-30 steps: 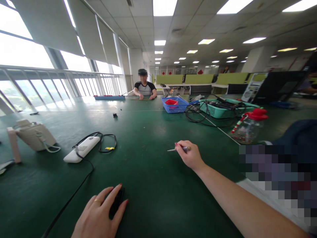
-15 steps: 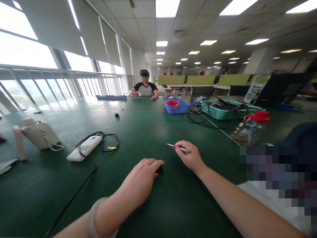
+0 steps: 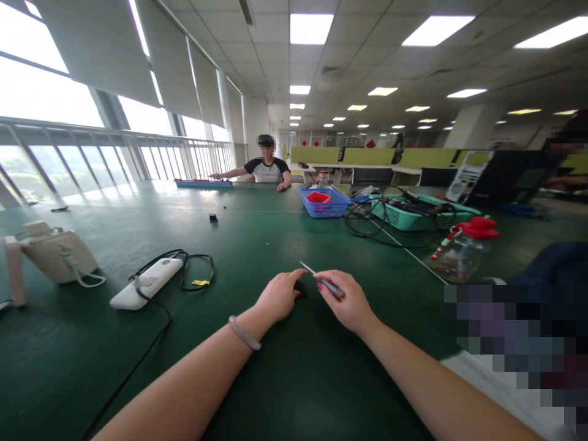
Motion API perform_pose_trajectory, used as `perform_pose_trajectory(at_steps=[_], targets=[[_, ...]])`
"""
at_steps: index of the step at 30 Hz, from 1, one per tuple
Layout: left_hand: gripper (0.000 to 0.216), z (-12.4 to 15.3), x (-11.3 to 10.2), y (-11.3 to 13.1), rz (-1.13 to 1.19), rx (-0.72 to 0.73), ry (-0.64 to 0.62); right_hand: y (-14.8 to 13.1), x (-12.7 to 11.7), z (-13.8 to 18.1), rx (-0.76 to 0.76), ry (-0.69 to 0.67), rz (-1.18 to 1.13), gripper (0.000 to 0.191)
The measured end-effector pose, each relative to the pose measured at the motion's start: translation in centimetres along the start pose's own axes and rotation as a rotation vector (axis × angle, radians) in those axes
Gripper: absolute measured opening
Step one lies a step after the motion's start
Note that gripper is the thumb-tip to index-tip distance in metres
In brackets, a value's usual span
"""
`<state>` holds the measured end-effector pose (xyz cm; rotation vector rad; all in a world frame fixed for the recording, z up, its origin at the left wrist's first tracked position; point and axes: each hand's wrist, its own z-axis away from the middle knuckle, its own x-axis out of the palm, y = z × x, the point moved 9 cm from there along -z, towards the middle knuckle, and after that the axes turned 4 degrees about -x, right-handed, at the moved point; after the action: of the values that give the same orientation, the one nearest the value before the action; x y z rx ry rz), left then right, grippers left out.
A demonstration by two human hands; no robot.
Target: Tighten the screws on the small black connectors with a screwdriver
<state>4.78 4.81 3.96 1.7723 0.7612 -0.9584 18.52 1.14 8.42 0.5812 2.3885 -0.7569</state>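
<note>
My left hand (image 3: 277, 297) is stretched out over the green table (image 3: 275, 239), its fingers closed on a small black part (image 3: 300, 287) that rests on the table. My right hand (image 3: 346, 304) is just to the right of it, pinching a small screwdriver (image 3: 321, 280) whose thin metal tip points up and to the left, above the black part. The two hands nearly touch. A bracelet sits on my left wrist.
A white power strip (image 3: 144, 283) with a black cable (image 3: 193, 269) lies to the left, a beige device (image 3: 55, 254) beyond it. A blue basket (image 3: 325, 203), a teal basket (image 3: 408, 212) with cables and a red-lidded bottle (image 3: 462, 248) stand to the right. A person (image 3: 266, 168) sits at the far end.
My left hand has carried the black part away from me across the table to my right hand. The right hand has shifted slightly left with the screwdriver.
</note>
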Motion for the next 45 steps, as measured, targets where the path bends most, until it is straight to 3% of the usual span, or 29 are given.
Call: perform_pose_trajectory(at_steps=[5, 10, 26, 35, 45], targets=[[0.048, -0.1, -0.1, -1.3, 0.115, -0.018, 0.019, -1.4, 0.4, -0.1, -0.048, -0.033, 0.003, 0.017], [0.038, -0.2, 0.0, -2.1, 0.063, -0.073, 0.048, -2.5, 0.0, -0.1, -0.097, -0.01, 0.041, 0.013], [0.034, 0.1, -0.6, -2.4, 0.01, -0.135, 0.097, -5.3, -0.1, 0.3, -0.247, -0.05, 0.165, 0.009], [0.033, 0.1, -0.3, -2.6, 0.032, -0.109, 0.105, -6.6, 1.3, 0.8, -0.363, -0.142, 0.272, 0.004], [0.038, 0.0, -0.2, -2.6, 0.04, -0.095, 0.092, -7.0, 1.1, 0.8, -0.389, -0.154, 0.318, 0.005]])
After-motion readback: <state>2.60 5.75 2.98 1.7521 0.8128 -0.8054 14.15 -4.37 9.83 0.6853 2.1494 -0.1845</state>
